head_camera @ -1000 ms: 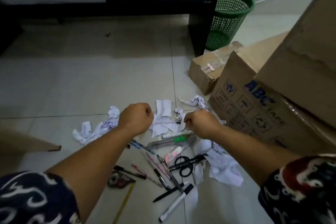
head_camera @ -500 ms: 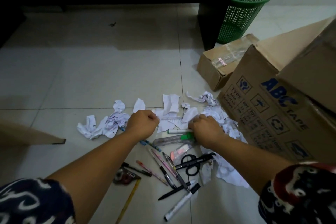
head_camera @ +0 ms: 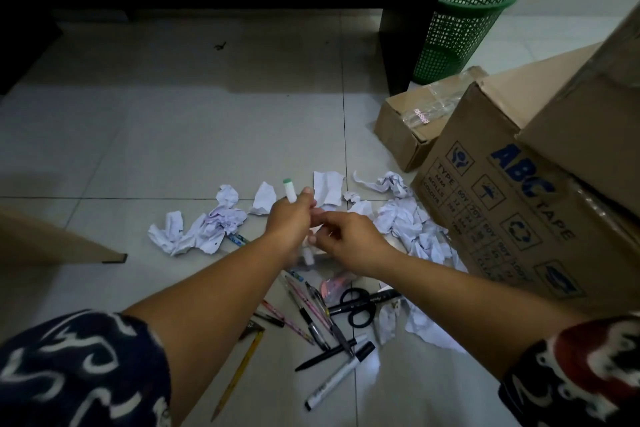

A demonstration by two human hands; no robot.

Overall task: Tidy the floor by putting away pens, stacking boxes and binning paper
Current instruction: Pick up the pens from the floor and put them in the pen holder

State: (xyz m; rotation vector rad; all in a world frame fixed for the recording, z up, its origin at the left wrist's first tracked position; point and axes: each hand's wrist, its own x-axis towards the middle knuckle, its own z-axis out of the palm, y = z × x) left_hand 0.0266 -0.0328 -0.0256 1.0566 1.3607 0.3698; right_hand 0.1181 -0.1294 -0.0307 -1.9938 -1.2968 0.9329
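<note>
Gripping a white marker with a green cap (head_camera: 288, 189), the left hand (head_camera: 287, 220) has its fingers curled round the barrel and holds it upright above the floor (head_camera: 173, 135), the cap end sticking out over the knuckles. The right hand (head_camera: 349, 243) is just beside it, fingers bent in towards the left hand; whether they pinch anything I cannot tell, as that spot is blurred. Crumpled paper (head_camera: 207, 229) lies in roughly seven white scraps in a band across the tiles behind the hands. Below the wrists lies a loose heap of about eight pens (head_camera: 318, 315), one pair of black scissors (head_camera: 356, 308), one white marker with a black cap (head_camera: 337, 378) and one yellow pencil (head_camera: 239, 374). Three cardboard boxes (head_camera: 491, 204) are at the right, one resting on the printed one, a smaller one behind. One green bin (head_camera: 460, 21) stands beyond them beside a dark furniture leg (head_camera: 398, 45)
</note>
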